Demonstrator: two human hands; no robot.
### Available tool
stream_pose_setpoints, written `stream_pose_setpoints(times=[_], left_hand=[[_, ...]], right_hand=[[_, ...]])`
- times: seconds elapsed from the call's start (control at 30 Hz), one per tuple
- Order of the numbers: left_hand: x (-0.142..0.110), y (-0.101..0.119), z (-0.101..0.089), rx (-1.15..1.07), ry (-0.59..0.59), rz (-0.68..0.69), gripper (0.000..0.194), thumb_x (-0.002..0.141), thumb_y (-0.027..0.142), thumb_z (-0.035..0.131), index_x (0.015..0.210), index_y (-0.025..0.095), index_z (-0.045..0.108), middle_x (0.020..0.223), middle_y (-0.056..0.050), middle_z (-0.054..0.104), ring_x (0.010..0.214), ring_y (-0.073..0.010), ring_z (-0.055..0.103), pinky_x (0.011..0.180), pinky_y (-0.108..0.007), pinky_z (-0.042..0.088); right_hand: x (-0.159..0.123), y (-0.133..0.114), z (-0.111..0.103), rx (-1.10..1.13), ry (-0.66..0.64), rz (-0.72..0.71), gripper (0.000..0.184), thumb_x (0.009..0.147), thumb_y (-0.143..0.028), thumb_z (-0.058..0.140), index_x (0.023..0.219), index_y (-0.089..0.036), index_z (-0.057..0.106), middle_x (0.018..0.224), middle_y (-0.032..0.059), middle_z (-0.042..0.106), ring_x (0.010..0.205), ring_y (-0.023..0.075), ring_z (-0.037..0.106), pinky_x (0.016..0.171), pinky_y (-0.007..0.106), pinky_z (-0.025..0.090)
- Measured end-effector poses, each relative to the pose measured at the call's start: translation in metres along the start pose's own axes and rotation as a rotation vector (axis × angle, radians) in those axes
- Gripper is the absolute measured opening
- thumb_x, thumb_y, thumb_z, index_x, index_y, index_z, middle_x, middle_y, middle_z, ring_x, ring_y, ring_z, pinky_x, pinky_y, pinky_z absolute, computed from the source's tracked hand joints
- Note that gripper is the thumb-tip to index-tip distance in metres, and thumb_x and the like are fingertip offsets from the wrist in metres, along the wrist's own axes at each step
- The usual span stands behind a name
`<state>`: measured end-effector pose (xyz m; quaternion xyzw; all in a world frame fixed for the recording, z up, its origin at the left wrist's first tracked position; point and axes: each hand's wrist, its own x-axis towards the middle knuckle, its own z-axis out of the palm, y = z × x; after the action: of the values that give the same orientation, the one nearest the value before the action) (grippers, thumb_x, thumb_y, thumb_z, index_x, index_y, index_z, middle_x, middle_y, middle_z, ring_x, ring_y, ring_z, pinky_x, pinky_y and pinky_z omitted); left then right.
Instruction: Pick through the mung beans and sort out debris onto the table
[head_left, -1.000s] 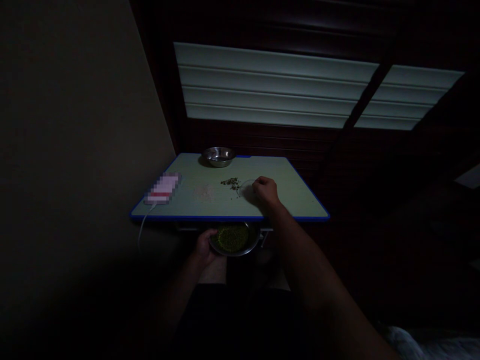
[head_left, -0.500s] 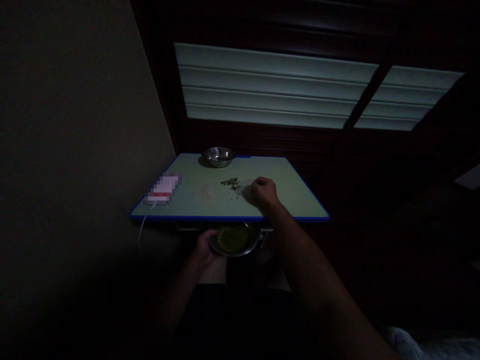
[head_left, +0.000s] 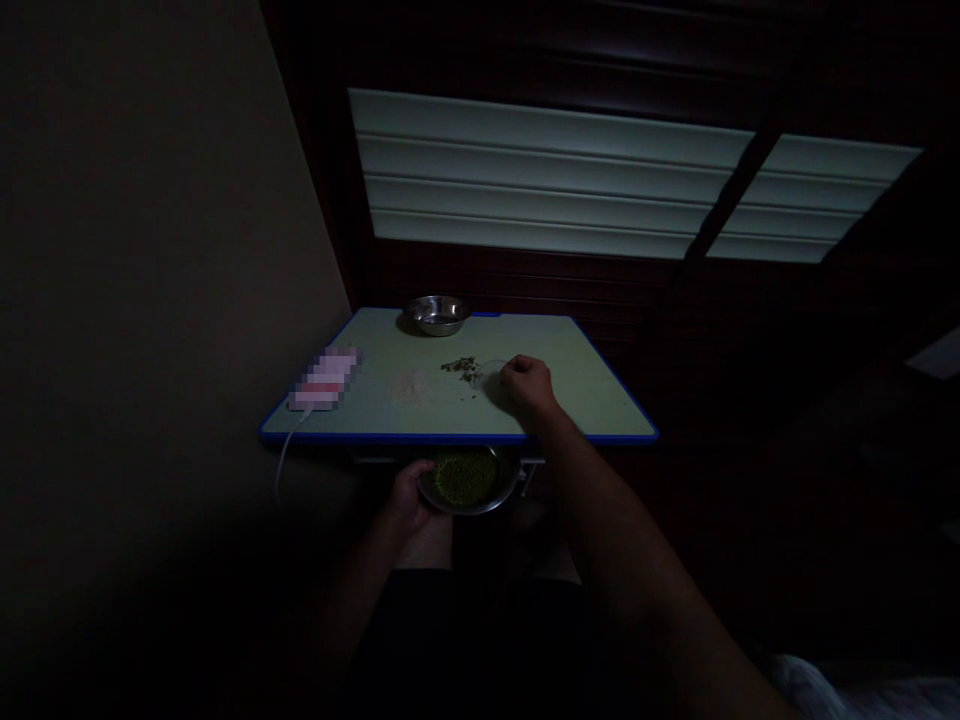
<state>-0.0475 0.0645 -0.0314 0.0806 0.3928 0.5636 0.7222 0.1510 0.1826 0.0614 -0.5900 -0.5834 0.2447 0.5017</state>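
My left hand (head_left: 411, 492) grips the left rim of a metal bowl (head_left: 484, 508), thumb over the edge, just below the table's front edge. Small green beans (head_left: 465, 476), perhaps mung beans, lie inside it. Over the tabletop my right hand (head_left: 527, 380) is closed, its fingers curled together. A faint, clear, rounded outline (head_left: 491, 367) shows at its fingertips; whether they hold it is too dim to tell. Just left of that lies a scattered heap of dark brownish bits (head_left: 461, 368). Farther left is a pale patch of fine grains (head_left: 409, 387).
The small light-green table (head_left: 585, 375) has a blue rim. A second metal bowl (head_left: 437, 316) stands at its back edge. At the left lies a blurred-out phone (head_left: 326, 380) with a white cable (head_left: 283, 455) hanging off the front. A wall and dark louvred panels stand close by.
Almost nothing differs. My right hand has shifted very slightly left over the tabletop, while my left hand keeps the bowl in the same place.
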Motion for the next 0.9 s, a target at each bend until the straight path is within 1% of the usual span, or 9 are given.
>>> stream_pose_setpoints(times=[0.17, 0.23, 0.47, 0.6, 0.73, 0.9], left_hand=[[-0.0013, 0.0003, 0.0004, 0.008, -0.013, 0.0, 0.022, 0.067, 0.013, 0.057, 0.084, 0.008, 0.071, 0.075, -0.013, 0.075, 0.078, -0.0293, 0.072, 0.08, -0.044, 0.057], [-0.0008, 0.0003, -0.0001, 0.011, -0.015, 0.006, 0.022, 0.067, 0.013, 0.058, 0.083, 0.007, 0.071, 0.074, -0.014, 0.075, 0.078, -0.0297, 0.072, 0.08, -0.044, 0.057], [0.0007, 0.0003, -0.0011, 0.031, 0.005, 0.002, 0.02, 0.067, 0.013, 0.058, 0.081, 0.009, 0.071, 0.074, -0.013, 0.075, 0.08, -0.0295, 0.072, 0.082, -0.045, 0.057], [-0.0015, 0.0005, 0.0013, 0.046, 0.0, 0.013, 0.021, 0.068, 0.013, 0.057, 0.083, 0.009, 0.07, 0.075, -0.013, 0.075, 0.083, -0.0303, 0.072, 0.084, -0.047, 0.056], [-0.0044, 0.0014, 0.0039, 0.04, 0.006, 0.016, 0.022, 0.068, 0.013, 0.056, 0.084, 0.008, 0.07, 0.076, -0.013, 0.075, 0.081, -0.0294, 0.072, 0.083, -0.046, 0.057], [-0.0055, 0.0022, 0.0042, 0.027, 0.008, -0.008, 0.023, 0.068, 0.013, 0.055, 0.085, 0.009, 0.07, 0.075, -0.012, 0.075, 0.08, -0.0302, 0.073, 0.081, -0.049, 0.058]], right_hand=[[0.0014, 0.0013, -0.0014, -0.066, 0.092, -0.022, 0.015, 0.064, -0.03, 0.049, 0.061, -0.019, 0.06, 0.059, -0.001, 0.059, 0.062, 0.014, 0.052, 0.061, 0.026, 0.039], [0.0025, 0.0028, -0.0016, -0.067, 0.103, -0.032, 0.016, 0.065, -0.03, 0.049, 0.063, -0.019, 0.06, 0.061, -0.0011, 0.06, 0.063, 0.0138, 0.052, 0.063, 0.026, 0.039], [0.0051, 0.0082, 0.0025, 0.008, 0.019, -0.082, 0.019, 0.068, -0.034, 0.051, 0.068, -0.019, 0.062, 0.066, -0.0006, 0.062, 0.066, 0.0135, 0.054, 0.065, 0.025, 0.04], [0.0045, 0.007, 0.0024, -0.002, 0.027, -0.068, 0.017, 0.067, -0.032, 0.049, 0.066, -0.019, 0.061, 0.063, -0.0011, 0.06, 0.065, 0.0136, 0.053, 0.062, 0.025, 0.039], [0.0042, 0.006, 0.002, 0.009, 0.032, -0.069, 0.018, 0.067, -0.033, 0.05, 0.066, -0.019, 0.06, 0.063, -0.0014, 0.06, 0.064, 0.0133, 0.052, 0.063, 0.025, 0.039], [0.0029, 0.0051, 0.0014, 0.02, 0.017, -0.064, 0.017, 0.065, -0.031, 0.05, 0.065, -0.019, 0.061, 0.062, -0.0019, 0.059, 0.063, 0.0133, 0.052, 0.062, 0.025, 0.039]])
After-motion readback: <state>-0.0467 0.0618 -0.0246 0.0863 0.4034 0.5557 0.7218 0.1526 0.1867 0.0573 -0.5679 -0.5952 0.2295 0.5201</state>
